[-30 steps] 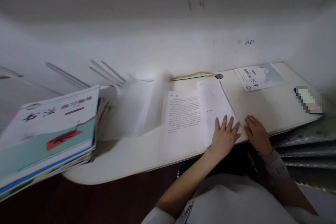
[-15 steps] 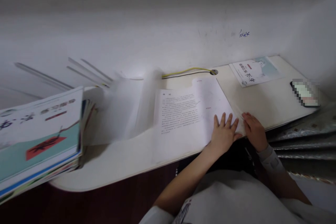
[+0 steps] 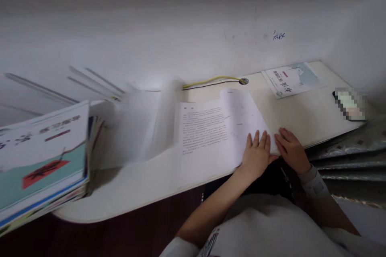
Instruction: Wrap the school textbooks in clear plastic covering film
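An open booklet (image 3: 203, 130) lies on the white desk, with printed text on its left page and a mostly blank, slightly curved right page. My left hand (image 3: 257, 151) rests flat on the lower right part of that page, fingers stretched out. Just to its right, my right hand (image 3: 292, 150) is at the desk's front edge beside the page corner. Its fingers are extended and close together, with nothing visible in them. Whether its fingertips touch the paper I cannot tell.
A stack of books (image 3: 45, 160) stands at the left, with blurred pale sheets (image 3: 126, 124) beside it. Another booklet (image 3: 291, 80) lies at the back right, near a phone (image 3: 350, 106). A yellow cable (image 3: 214, 78) runs to a hole in the desk (image 3: 243, 81).
My left hand's fingers have drawn closer together on the page. My right hand has shifted slightly left, its fingers a little straighter. The view has moved slightly.
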Motion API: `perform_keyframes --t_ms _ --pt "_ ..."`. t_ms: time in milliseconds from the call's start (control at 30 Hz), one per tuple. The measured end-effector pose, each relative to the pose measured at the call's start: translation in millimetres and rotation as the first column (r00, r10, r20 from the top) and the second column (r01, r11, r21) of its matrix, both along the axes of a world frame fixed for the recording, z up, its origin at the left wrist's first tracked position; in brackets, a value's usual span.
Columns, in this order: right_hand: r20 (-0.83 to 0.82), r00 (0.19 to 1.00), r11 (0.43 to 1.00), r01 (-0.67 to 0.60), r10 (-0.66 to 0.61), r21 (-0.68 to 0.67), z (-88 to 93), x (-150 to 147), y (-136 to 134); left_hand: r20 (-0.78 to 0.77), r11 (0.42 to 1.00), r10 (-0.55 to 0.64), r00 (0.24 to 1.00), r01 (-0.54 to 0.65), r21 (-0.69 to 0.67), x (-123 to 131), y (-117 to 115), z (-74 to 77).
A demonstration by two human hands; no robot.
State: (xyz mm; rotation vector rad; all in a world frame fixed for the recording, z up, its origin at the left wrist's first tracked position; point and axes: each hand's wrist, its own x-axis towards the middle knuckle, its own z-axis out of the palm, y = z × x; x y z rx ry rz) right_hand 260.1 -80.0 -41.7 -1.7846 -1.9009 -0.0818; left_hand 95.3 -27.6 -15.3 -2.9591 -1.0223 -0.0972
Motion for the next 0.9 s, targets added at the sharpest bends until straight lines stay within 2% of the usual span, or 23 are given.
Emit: perform_keyframes --t_ms 200,567,767,900 --pt "0.038 0.999 1.000 -0.016 0.016 0.002 -3.7 1.5 0.3 -0.014 1.000 -0.001 1.000 0.001 -0.011 -1.1 0.6 2.0" --pt "-0.135 0.991 1.000 0.003 0.000 0.025 2.2 0.8 -0.6 -0.005 1.000 -0.015 1.000 0.015 -0.025 5.6 -0.3 -0.4" --pt "-0.055 0.998 1.000 -0.017 0.016 -0.018 -0.4 1.7 -1.7 0.000 1.000 -0.026 1.000 0.026 -0.013 7.2 -0.7 -2.4" --pt "-0.050 0.999 1.000 -0.014 0.014 -0.001 -1.0 1.5 -1.5 0.004 1.000 -0.026 1.000 0.026 -0.009 6.7 -0.7 -3.9"
